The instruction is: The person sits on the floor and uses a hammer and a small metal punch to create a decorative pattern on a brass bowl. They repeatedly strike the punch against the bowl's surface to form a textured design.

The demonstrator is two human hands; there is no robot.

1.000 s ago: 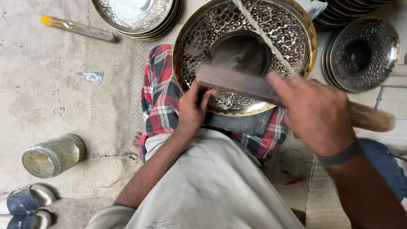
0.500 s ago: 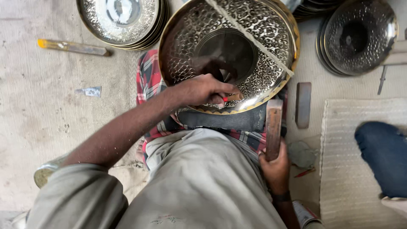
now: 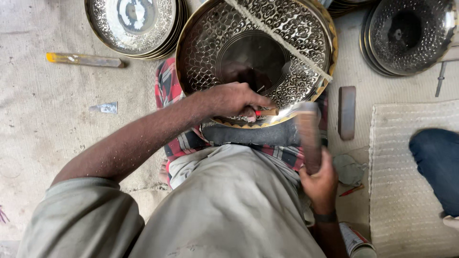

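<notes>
**Hands at the rim of an embossed metal tray**

A large round metal tray [image 3: 258, 57] with a raised, patterned face leans against the person's lap, its lower rim resting on a dark pad [image 3: 253, 134] over a red checked cloth [image 3: 168, 91]. A pale cord [image 3: 279, 40] runs slantwise across the tray's face.

The left hand [image 3: 232, 99] sits on the tray's lower rim, its fingers [image 3: 248, 112] pressed together around a small tool with a red and wooden handle [image 3: 265, 112], the tip against the metal. The right hand [image 3: 319, 184] is low beside the lap, fingers [image 3: 311, 179] curled round the handle of a wooden mallet [image 3: 308, 134], which is blurred and stands just beside the tray's rim.

On the floor lie a stack of similar trays [image 3: 136, 24] at upper left, another stack [image 3: 409, 36] at upper right, a flat stick with a yellow end [image 3: 83, 59], and a dark oblong block [image 3: 346, 112].
</notes>
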